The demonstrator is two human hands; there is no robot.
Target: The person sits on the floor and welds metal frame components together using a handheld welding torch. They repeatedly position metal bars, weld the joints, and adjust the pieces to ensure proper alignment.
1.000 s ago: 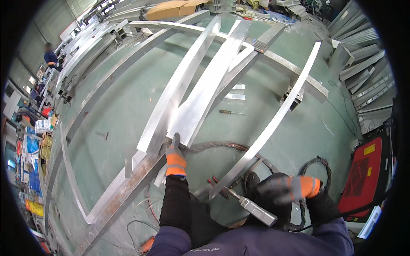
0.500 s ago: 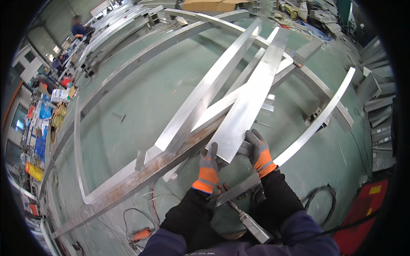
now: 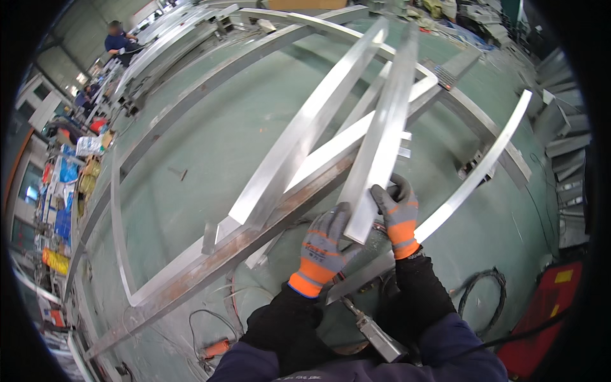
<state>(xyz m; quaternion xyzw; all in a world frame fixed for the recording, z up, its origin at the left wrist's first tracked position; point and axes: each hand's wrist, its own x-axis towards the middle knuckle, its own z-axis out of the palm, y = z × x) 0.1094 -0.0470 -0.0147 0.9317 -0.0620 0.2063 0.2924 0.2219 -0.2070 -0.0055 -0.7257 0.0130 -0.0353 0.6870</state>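
A long, shiny rectangular metal bar (image 3: 384, 137) slants away from me, its near end between my two gloved hands. My left hand (image 3: 326, 237) wraps the near end's left side, fingers bent against it. On the other side, my right hand (image 3: 397, 207) grips the bar with its thumb on the upper face; some of its fingers are hidden. The bar's far part lies over a metal frame (image 3: 184, 264). Left of it, a second shiny bar (image 3: 309, 124) rests across the same frame, touched by neither hand.
A curved metal strip (image 3: 474, 172) extends right of my right hand. Below my hands lies a grey elongated tool (image 3: 379, 337). An orange-bodied tool (image 3: 216, 348), a coiled black cable (image 3: 499, 296) and a red case (image 3: 541, 312) lie around. One person (image 3: 118, 43) sits far left.
The held bar has been rolled about its length, so its broad face tilts and a second side shows. My left hand has shifted slightly right; my right hand has moved right and up.
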